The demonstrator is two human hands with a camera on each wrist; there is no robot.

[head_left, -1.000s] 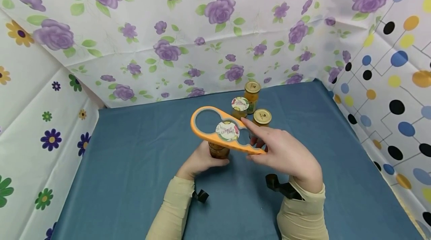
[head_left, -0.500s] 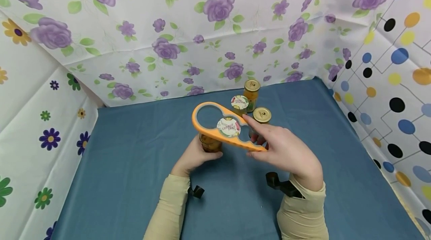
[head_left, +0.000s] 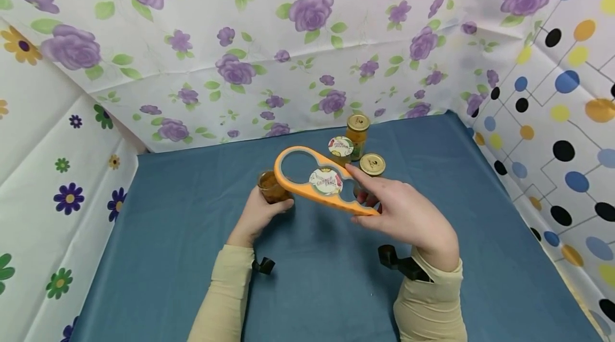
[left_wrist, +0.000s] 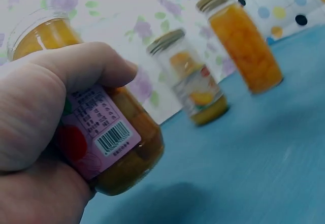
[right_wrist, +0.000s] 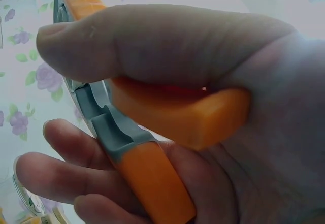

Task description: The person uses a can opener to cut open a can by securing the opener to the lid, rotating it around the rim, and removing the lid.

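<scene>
My left hand grips a glass jar with its mouth uncovered, left of centre in the head view. In the left wrist view the jar tilts above the blue cloth, showing a pink label with a barcode. My right hand holds an orange jar opener with grey inner notches. A round printed lid sits in the opener's middle opening, apart from the jar. From the right wrist, the thumb lies over one orange handle of the opener and the fingers reach around the other side.
Three lidded jars stand together at the back right: a tall gold-lidded jar, one with a printed lid and a nearer gold-lidded jar. A blue cloth covers the table. Patterned sheets hang around three sides.
The jar in my left hand has moved left, out from under the opener, so its open mouth shows. The right hand, opener and lid have stayed nearly still.
</scene>
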